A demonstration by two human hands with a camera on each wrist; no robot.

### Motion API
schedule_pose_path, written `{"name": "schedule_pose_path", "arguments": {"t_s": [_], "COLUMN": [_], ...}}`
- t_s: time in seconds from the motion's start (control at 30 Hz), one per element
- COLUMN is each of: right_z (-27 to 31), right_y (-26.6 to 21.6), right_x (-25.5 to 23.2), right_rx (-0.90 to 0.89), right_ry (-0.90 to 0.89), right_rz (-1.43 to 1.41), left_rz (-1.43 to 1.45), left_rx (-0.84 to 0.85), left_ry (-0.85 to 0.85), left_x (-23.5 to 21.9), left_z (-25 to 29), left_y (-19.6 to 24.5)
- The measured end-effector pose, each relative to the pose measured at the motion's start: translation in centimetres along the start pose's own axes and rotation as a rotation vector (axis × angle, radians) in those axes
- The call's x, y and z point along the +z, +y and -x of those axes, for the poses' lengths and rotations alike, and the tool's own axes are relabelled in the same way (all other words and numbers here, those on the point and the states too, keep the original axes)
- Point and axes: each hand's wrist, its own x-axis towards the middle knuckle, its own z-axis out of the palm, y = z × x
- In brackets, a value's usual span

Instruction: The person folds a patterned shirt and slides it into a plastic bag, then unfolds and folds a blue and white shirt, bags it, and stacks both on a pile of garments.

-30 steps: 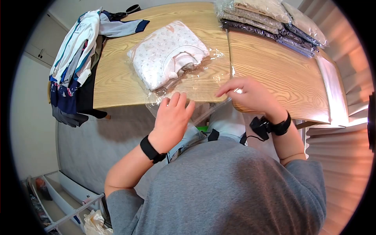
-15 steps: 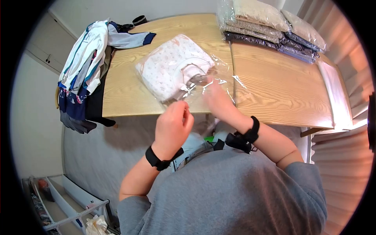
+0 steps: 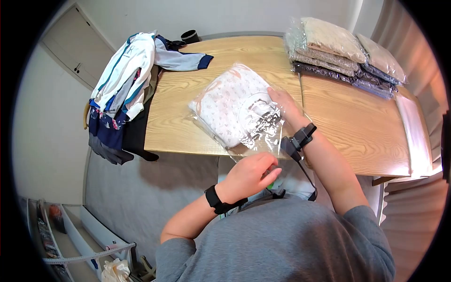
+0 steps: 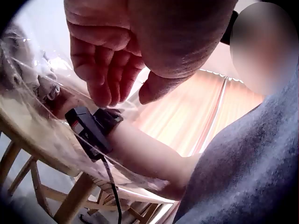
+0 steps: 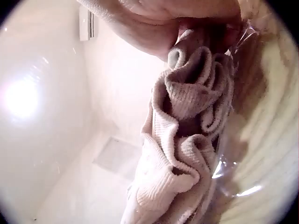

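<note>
Both hands work at one clear plastic bag. Nearest us, our left hand curls its fingers round the bag's open mouth, which hangs off the near edge of the bench. Our right hand is slid inside the bag, fingers on the folded white floral garment — the right wrist view shows them against its ribbed cuffs, but we cannot tell if they grip or only push.

That garment lies flat on the pale wood-grain bench, near its middle, its long axis running from the near edge up and to the left, the mouth of the bag toward us.

Further off, at the far right corner, sit two stacks of bagged clothes — we count about seven packs, though the edges blur. At the far left, a heap of loose clothes drapes over the bench end, a dark cup just behind it. Grey floor lies below, white walls beyond.
</note>
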Motion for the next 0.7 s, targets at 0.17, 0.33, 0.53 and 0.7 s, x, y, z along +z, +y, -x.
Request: {"name": "schedule_pose_path", "arguments": {"t_s": [0.17,0.33,0.53,0.7], "right_z": [-0.8,1.0,0.6,-0.3], "right_y": [0.7,-2.7,-2.5,0.1], "right_x": [-0.4,-0.1,0.5,1.3], "right_rx": [0.127,0.193,0.245,0.223], "right_ry": [-0.059,-0.411,-0.399,-0.389], "right_rz": [-0.134,-0.574,-0.470,-0.449], "left_rz": [0.007,-0.023,-0.155,-0.245], "left_rx": [-0.067,-0.286,-0.391,-0.533], "left_ry": [0.028,0.242,0.280,0.109], "left_x": [-2.7,-8.4,-13.4,-13.3], "left_z": [-1.3,-5.8,-12.3,-16.3], "left_y": [-0.2,-4.3,-15.2,-22.5]}}
